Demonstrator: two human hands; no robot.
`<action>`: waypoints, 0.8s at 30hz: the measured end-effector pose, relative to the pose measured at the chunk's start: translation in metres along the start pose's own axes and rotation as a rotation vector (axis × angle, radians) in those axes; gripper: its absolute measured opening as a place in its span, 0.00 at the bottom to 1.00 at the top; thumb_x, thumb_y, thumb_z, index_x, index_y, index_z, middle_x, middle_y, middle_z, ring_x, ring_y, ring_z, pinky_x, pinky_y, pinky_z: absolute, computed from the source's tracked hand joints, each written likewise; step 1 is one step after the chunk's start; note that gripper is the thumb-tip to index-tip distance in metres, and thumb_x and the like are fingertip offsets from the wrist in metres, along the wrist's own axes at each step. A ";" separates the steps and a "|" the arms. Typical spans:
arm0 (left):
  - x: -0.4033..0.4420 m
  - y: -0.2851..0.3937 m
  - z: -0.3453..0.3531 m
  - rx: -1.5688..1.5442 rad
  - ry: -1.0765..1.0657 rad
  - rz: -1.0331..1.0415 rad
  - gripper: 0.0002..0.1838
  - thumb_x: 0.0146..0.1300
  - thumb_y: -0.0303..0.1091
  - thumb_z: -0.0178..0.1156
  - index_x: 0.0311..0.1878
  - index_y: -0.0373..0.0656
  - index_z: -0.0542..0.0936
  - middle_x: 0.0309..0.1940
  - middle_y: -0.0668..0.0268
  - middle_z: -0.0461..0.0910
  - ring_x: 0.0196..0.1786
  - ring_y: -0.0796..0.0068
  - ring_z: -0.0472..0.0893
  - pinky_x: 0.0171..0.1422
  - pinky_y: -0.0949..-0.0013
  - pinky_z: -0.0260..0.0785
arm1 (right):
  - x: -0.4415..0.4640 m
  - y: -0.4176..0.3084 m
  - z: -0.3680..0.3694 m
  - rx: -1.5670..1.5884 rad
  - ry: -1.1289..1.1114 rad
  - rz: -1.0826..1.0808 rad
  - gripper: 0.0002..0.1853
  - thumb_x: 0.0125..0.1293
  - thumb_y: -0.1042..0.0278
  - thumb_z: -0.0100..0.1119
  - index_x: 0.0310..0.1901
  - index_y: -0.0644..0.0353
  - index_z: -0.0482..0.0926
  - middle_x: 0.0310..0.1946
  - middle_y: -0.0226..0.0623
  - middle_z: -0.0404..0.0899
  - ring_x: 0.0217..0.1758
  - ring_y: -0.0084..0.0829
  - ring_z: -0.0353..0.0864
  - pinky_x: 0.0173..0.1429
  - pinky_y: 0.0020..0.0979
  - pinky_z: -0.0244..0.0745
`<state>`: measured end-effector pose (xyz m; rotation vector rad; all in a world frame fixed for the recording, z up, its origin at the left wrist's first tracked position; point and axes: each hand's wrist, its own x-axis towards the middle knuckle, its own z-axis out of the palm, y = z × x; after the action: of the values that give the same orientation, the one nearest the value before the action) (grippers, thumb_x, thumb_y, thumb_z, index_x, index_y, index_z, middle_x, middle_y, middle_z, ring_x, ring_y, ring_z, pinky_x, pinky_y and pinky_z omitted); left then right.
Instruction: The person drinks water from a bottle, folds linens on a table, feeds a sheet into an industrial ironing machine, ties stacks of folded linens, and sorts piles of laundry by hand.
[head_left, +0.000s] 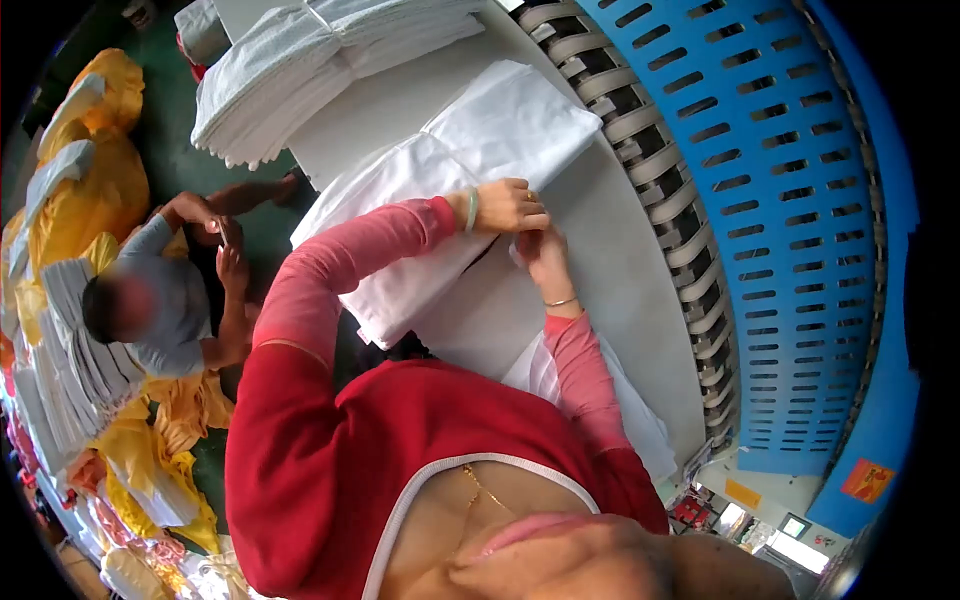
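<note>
A folded bundle of white cloth point(500, 120) lies on the pale work table, with a thin tie line across it. My left hand point(510, 207), with a green bangle and a ring, is closed at the bundle's near right edge. Meeting it there, my right hand point(545, 265) has its fingers bent and pressed together; a small whitish scrap shows beside them. What the fingers of either hand pinch is too small or hidden to name. A dark narrow strip shows under my left wrist. More white cloth point(640, 420) lies beneath my right forearm.
A tied stack of white cloths point(310, 75) sits at the table's far left. Along the right runs a blue slotted machine panel point(790, 230) beside a row of pale belts point(670, 200). Another person point(175, 300) sits at left among yellow bundles point(95, 190) and folded cloth piles point(85, 350).
</note>
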<state>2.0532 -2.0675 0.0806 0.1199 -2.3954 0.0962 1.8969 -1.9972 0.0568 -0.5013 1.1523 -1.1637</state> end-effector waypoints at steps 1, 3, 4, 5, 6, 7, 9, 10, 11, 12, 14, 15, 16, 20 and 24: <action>0.000 0.000 -0.001 0.000 0.026 -0.007 0.05 0.45 0.34 0.57 0.26 0.47 0.74 0.30 0.71 0.73 0.37 0.73 0.74 0.37 0.68 0.66 | 0.004 0.000 0.002 0.038 0.035 -0.009 0.11 0.68 0.59 0.44 0.34 0.55 0.74 0.23 0.22 0.68 0.23 0.14 0.64 0.27 0.18 0.63; -0.001 0.002 -0.006 -0.014 0.047 -0.039 0.05 0.44 0.34 0.58 0.27 0.47 0.74 0.30 0.71 0.73 0.36 0.73 0.74 0.37 0.68 0.66 | -0.005 -0.015 0.031 0.114 0.101 -0.027 0.11 0.68 0.61 0.43 0.32 0.55 0.73 0.24 0.24 0.70 0.22 0.15 0.64 0.26 0.18 0.62; -0.001 0.003 -0.009 -0.029 0.042 -0.066 0.06 0.44 0.34 0.58 0.27 0.47 0.75 0.31 0.71 0.73 0.36 0.72 0.74 0.37 0.68 0.66 | -0.009 -0.020 0.040 0.168 0.132 0.025 0.11 0.67 0.63 0.43 0.31 0.55 0.73 0.23 0.24 0.70 0.22 0.15 0.64 0.25 0.18 0.61; -0.001 0.005 -0.012 -0.046 0.038 -0.092 0.06 0.43 0.34 0.59 0.27 0.47 0.75 0.31 0.71 0.73 0.35 0.72 0.74 0.37 0.68 0.66 | -0.013 -0.024 0.048 0.223 0.166 0.078 0.10 0.66 0.64 0.43 0.29 0.55 0.73 0.23 0.25 0.71 0.21 0.16 0.63 0.24 0.19 0.60; -0.001 0.005 -0.015 -0.063 0.027 -0.137 0.06 0.43 0.33 0.59 0.27 0.47 0.75 0.30 0.70 0.73 0.35 0.71 0.74 0.37 0.67 0.66 | -0.015 -0.026 0.050 0.279 0.200 0.129 0.10 0.66 0.66 0.43 0.28 0.55 0.72 0.23 0.26 0.72 0.20 0.16 0.63 0.23 0.19 0.59; -0.003 0.007 -0.018 -0.084 0.015 -0.181 0.06 0.42 0.33 0.59 0.27 0.47 0.76 0.30 0.69 0.73 0.34 0.70 0.74 0.38 0.67 0.66 | -0.011 -0.024 0.040 0.355 0.132 0.182 0.10 0.64 0.68 0.43 0.27 0.55 0.71 0.22 0.26 0.71 0.18 0.17 0.61 0.22 0.19 0.58; -0.012 0.008 -0.017 -0.124 -0.097 -0.287 0.07 0.40 0.32 0.60 0.26 0.46 0.76 0.28 0.67 0.74 0.32 0.66 0.74 0.38 0.66 0.67 | -0.001 -0.023 0.014 0.511 0.002 0.282 0.10 0.62 0.71 0.42 0.24 0.55 0.70 0.20 0.27 0.69 0.16 0.19 0.59 0.19 0.20 0.54; -0.020 0.008 -0.014 -0.142 -0.082 -0.312 0.07 0.39 0.32 0.59 0.25 0.45 0.76 0.26 0.65 0.74 0.32 0.64 0.74 0.38 0.64 0.67 | 0.001 -0.020 0.009 0.555 -0.036 0.328 0.10 0.61 0.72 0.42 0.23 0.55 0.68 0.19 0.27 0.68 0.15 0.20 0.57 0.19 0.20 0.53; -0.028 0.011 -0.013 -0.163 -0.113 -0.363 0.07 0.39 0.32 0.59 0.26 0.45 0.76 0.26 0.65 0.74 0.33 0.63 0.75 0.39 0.63 0.67 | -0.001 -0.022 0.010 0.602 -0.071 0.373 0.09 0.60 0.72 0.42 0.21 0.56 0.67 0.18 0.27 0.67 0.15 0.20 0.56 0.18 0.21 0.52; -0.035 0.012 -0.013 -0.179 -0.145 -0.413 0.08 0.39 0.32 0.59 0.26 0.45 0.76 0.26 0.64 0.74 0.33 0.62 0.75 0.39 0.63 0.67 | 0.002 -0.023 0.010 0.650 -0.110 0.414 0.09 0.58 0.73 0.43 0.20 0.56 0.66 0.17 0.26 0.65 0.14 0.20 0.55 0.17 0.21 0.50; -0.058 0.002 -0.025 -0.110 -0.346 -0.376 0.07 0.43 0.33 0.59 0.28 0.45 0.77 0.27 0.63 0.75 0.33 0.60 0.76 0.38 0.61 0.67 | 0.036 0.001 -0.033 0.493 0.023 0.298 0.10 0.56 0.72 0.43 0.18 0.54 0.63 0.13 0.24 0.60 0.12 0.19 0.52 0.16 0.22 0.47; -0.073 0.000 -0.032 -0.186 -0.323 -0.439 0.06 0.45 0.34 0.59 0.28 0.44 0.77 0.27 0.62 0.75 0.33 0.60 0.76 0.38 0.60 0.67 | 0.039 0.002 -0.039 0.499 0.041 0.330 0.10 0.57 0.72 0.43 0.18 0.53 0.63 0.13 0.24 0.59 0.12 0.19 0.52 0.16 0.22 0.47; -0.079 -0.003 -0.037 -0.250 -0.296 -0.502 0.06 0.48 0.35 0.60 0.28 0.44 0.77 0.28 0.61 0.76 0.34 0.59 0.75 0.38 0.59 0.67 | 0.043 0.001 -0.043 0.500 0.049 0.357 0.11 0.57 0.71 0.43 0.18 0.53 0.62 0.12 0.24 0.58 0.12 0.19 0.52 0.17 0.22 0.47; -0.064 -0.004 -0.052 -0.382 -0.358 -0.617 0.07 0.51 0.34 0.59 0.26 0.40 0.77 0.26 0.59 0.75 0.32 0.57 0.74 0.37 0.59 0.66 | 0.038 -0.010 -0.039 0.329 -0.040 0.226 0.12 0.59 0.66 0.47 0.18 0.52 0.62 0.13 0.23 0.59 0.13 0.19 0.53 0.17 0.22 0.49; -0.061 -0.012 -0.031 -0.757 -0.182 -0.730 0.07 0.56 0.31 0.55 0.32 0.37 0.79 0.25 0.61 0.76 0.30 0.65 0.74 0.36 0.66 0.66 | 0.006 -0.018 -0.014 -0.362 -0.046 -0.252 0.09 0.58 0.62 0.57 0.28 0.57 0.70 0.16 0.23 0.61 0.16 0.22 0.59 0.22 0.23 0.58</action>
<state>2.1200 -2.0727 0.0629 0.6397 -2.2456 -1.1732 1.8757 -2.0063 0.0631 -0.9683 1.2929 -1.1532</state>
